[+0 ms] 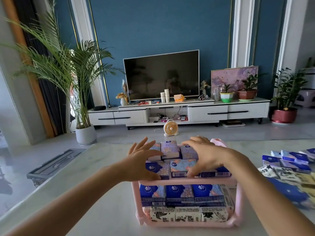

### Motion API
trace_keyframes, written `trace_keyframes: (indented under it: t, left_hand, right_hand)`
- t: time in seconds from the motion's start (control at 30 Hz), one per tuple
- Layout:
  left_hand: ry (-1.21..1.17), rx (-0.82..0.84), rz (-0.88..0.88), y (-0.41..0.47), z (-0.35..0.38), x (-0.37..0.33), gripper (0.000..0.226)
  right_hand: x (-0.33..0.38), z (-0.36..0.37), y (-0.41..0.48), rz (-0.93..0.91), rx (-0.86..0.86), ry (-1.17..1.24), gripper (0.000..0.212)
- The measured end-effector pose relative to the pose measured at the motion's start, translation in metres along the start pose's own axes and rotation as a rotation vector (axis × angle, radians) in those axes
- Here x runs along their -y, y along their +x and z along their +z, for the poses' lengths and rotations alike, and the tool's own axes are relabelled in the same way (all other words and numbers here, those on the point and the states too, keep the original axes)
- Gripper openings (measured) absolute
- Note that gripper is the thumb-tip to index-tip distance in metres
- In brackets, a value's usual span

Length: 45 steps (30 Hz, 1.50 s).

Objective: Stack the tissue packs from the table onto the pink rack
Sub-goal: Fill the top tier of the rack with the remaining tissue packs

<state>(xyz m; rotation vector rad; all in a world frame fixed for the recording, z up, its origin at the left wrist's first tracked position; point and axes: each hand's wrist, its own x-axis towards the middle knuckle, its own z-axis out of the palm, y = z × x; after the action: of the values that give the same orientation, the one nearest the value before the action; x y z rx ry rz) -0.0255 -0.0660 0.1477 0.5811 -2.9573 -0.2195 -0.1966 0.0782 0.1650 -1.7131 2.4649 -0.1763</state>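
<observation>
Where the pink rack (187,182) fronts a fan (171,128), left hand (142,161) and right hand (202,156) spread, released, over its tissue packs (182,167).

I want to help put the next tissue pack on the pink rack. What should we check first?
1. Left hand free: ok, spread open over the top packs.
2. Right hand free: ok, fingers only resting on them.
3. Packs left on the table: ok, a pile lies to the right.
4. Room on the rack top: cannot tell, hands hide it.
5. Lower shelf: not ok, looks full.
</observation>
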Motion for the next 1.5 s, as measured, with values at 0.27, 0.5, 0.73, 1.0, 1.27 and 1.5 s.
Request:
trace_keyframes:
  t: [0.27, 0.5, 0.73, 1.0, 1.27, 1.5]
  left_hand:
    - [-0.090, -0.007, -0.101, -0.001, 0.005, -0.008, 0.082]
    - [-0.091, 0.008, -0.094, -0.001, 0.004, -0.011, 0.075]
    - [-0.042, -0.189, 0.036, 0.007, 0.011, -0.029, 0.055]
    - [-0.002, -0.096, -0.131, 0.015, 0.023, -0.032, 0.055]
    - [0.027, -0.188, -0.103, 0.016, 0.020, -0.052, 0.055]
    - [-0.150, -0.290, 0.316, 0.031, 0.012, -0.179, 0.060]
  right_hand:
    - [-0.006, 0.017, 0.006, -0.041, -0.042, 0.105, 0.051]
    - [-0.001, 0.009, -0.010, -0.110, -0.036, 0.228, 0.057]
    - [-0.025, -0.023, -0.036, 0.226, 0.073, 0.050, 0.045]
    - [-0.028, -0.002, -0.028, 0.148, 0.035, 0.190, 0.035]
    - [-0.040, -0.009, -0.043, -0.042, -0.083, 0.492, 0.021]
    - [-0.172, -0.016, -0.112, 0.226, -0.551, 0.977, 0.003]
